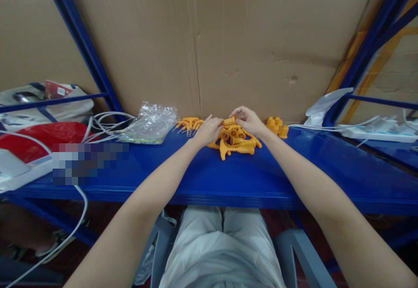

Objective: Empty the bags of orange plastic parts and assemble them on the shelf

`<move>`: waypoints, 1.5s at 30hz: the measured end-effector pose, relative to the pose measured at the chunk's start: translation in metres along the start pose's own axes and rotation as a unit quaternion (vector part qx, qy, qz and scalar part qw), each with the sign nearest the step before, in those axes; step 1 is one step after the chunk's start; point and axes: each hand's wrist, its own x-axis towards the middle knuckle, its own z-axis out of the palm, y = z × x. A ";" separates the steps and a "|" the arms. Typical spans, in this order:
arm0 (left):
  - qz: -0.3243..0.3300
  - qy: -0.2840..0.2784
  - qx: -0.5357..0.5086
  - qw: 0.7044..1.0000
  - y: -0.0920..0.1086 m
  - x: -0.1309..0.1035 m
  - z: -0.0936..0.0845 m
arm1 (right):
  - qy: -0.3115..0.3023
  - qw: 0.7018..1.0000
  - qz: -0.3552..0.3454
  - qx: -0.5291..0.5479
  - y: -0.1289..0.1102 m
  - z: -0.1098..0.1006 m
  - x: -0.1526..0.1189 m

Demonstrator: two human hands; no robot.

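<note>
Near the back of the blue table, a yellow-orange plastic piece lies between my two hands. My left hand is closed on its left end, and my right hand pinches its right end. Below them is a pile of orange plastic parts, some hollow and cup-like, one with a T-shaped handle. Left of my left hand sit orange handles with metal spirals. Several short orange pieces stand together right of my right hand.
Clear plastic bags lie at the left beside white cables and a red bag. A cardboard sheet rises behind the blue table. A white power strip is at the right.
</note>
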 end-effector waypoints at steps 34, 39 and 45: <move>0.035 0.011 0.119 0.992 0.008 0.005 -0.008 | -0.029 0.997 0.023 -0.067 0.030 -0.004 0.002; 0.006 -0.029 0.091 0.995 0.010 0.007 -0.015 | -0.028 0.994 0.010 -0.103 0.030 -0.002 0.003; 0.007 -0.033 0.070 0.997 0.005 0.007 -0.017 | -0.031 0.990 -0.001 -0.139 0.021 -0.004 0.000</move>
